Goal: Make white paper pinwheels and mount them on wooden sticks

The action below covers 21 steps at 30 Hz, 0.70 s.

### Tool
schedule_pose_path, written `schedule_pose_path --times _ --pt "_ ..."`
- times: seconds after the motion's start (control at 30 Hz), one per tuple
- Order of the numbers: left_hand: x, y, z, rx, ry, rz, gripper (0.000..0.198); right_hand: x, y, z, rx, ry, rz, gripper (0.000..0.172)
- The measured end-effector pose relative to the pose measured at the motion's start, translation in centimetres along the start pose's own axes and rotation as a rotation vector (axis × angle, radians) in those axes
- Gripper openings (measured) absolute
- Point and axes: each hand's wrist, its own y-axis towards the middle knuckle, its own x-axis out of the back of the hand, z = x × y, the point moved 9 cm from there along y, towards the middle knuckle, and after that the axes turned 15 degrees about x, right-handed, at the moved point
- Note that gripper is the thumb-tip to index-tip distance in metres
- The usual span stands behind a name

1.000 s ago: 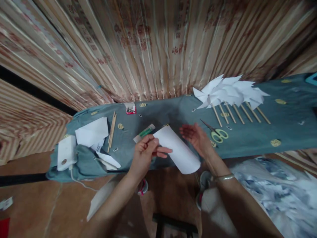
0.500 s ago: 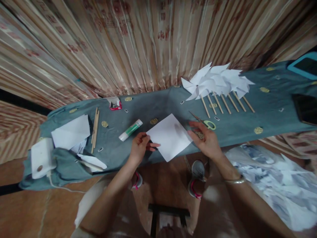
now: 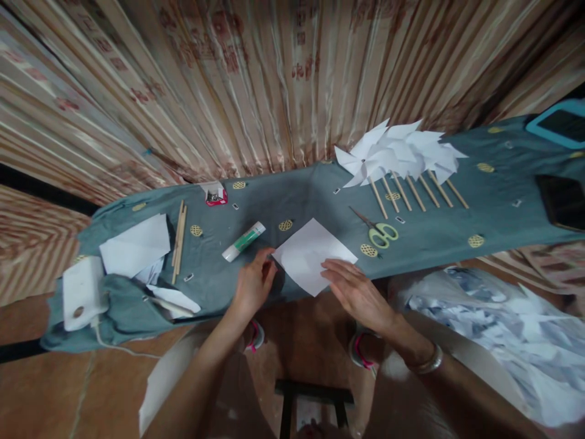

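A white square sheet of paper [image 3: 311, 253] lies flat on the blue-grey cloth [image 3: 292, 195] near the table's front edge. My left hand [image 3: 253, 283] rests at the sheet's left corner, fingertips touching it. Fingers stretched out, my right hand [image 3: 354, 291] lies flat on the sheet's lower right part, palm down. A glue stick [image 3: 243, 241] with a green label lies just left of the paper. Yellow-handled scissors [image 3: 380, 230] lie to the right of it.
Several white paper pinwheels on wooden sticks [image 3: 397, 155] lie at the back right. Loose paper [image 3: 136, 247], wooden sticks [image 3: 178, 241] and a white charger [image 3: 82, 291] are at the left. A small red box [image 3: 214, 194] sits near the curtain. A phone [image 3: 562, 198] lies far right. Paper scraps [image 3: 503, 329] cover the floor.
The paper, held curled a second ago, now lies flat on the cloth. My right hand moved from the scissors onto the sheet; my left hand shifted to its left corner.
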Motion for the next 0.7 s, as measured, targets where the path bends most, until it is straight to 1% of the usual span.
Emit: schedule_pose_path --times 0.03,0.07,0.1,0.17,0.2,0.23,0.3,0.43,0.57,0.7 --pt "0.5 -0.5 -1.1 -0.118 0.115 -0.084 0.027 0.4 0.1 -0.1 -0.012 0.047 -0.029 0.027" --pt "0.7 -1.0 -2.1 -0.228 0.198 -0.143 0.029 0.8 0.1 -0.2 -0.033 0.097 -0.053 0.026" --pt "0.6 -1.5 -3.0 -0.322 0.247 -0.168 0.032 1.1 0.2 -0.4 -0.066 0.145 -0.071 0.025" --pt "-0.2 -2.3 -4.2 -0.446 0.275 -0.130 0.042 1.7 0.1 -1.1 -0.159 0.225 -0.095 0.024" --pt "-0.7 -2.5 -4.5 -0.467 0.275 -0.091 0.046 1.8 0.0 -1.6 -0.212 0.259 -0.105 0.024" --pt "-1.2 -2.5 -4.6 -0.462 0.274 -0.055 0.048 1.9 -0.2 -2.1 -0.264 0.288 -0.117 0.024" --pt "-2.1 -2.2 -4.7 -0.416 0.285 -0.009 0.044 2.1 -0.4 -3.0 -0.350 0.329 -0.146 0.027" --pt "-3.0 -1.7 -4.8 -0.346 0.324 0.006 0.029 1.8 -0.3 -5.0 -0.460 0.360 -0.186 0.029" --pt "-3.4 -1.5 -4.0 -0.279 0.348 0.006 0.028 0.7 1.0 -6.3 -0.485 0.356 -0.156 0.024" --pt "-3.2 -1.4 -2.5 -0.208 0.351 -0.006 0.034 0.0 2.3 -6.7 -0.463 0.210 -0.111 0.023"
